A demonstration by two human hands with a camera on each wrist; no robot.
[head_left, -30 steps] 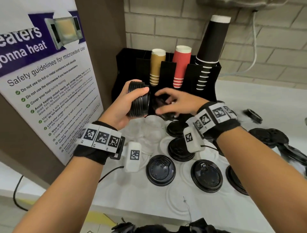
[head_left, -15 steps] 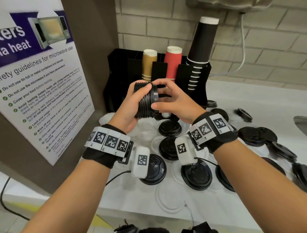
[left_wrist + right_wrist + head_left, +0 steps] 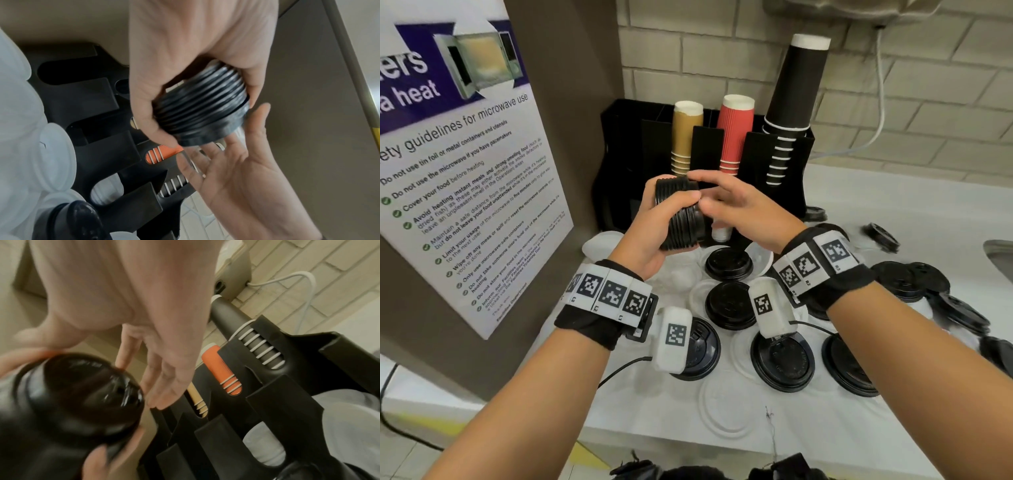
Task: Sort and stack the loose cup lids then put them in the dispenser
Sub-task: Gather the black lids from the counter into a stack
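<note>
My left hand (image 3: pixel 650 233) grips a stack of several black cup lids (image 3: pixel 679 212) on its side, in front of the black dispenser (image 3: pixel 626 144). Thumb and fingers wrap round the ribbed stack (image 3: pixel 203 112). My right hand (image 3: pixel 736 205) is at the stack's right end with its fingers straight and spread, holding nothing. Its index finger lies along the stack's top edge. In the right wrist view the stack's end face (image 3: pixel 82 394) is blurred beside the right fingertips (image 3: pixel 162 395). Loose black lids (image 3: pixel 729 301) lie on the white counter (image 3: pixel 893 205) under both wrists.
The dispenser holds gold cups (image 3: pixel 686 137), red cups (image 3: pixel 736 133) and tall black cups (image 3: pixel 796 92). More black lids (image 3: pixel 914 281) are scattered to the right, and clear lids (image 3: pixel 606 241) lie near the dispenser's foot. A poster wall (image 3: pixel 465 171) stands at the left, a sink rim (image 3: pixel 1000 253) at the right.
My right hand rose from the dispenser's foot to the end of the stack, then opened its fingers there. The left hand kept hold of the stack and tilted it slightly.
</note>
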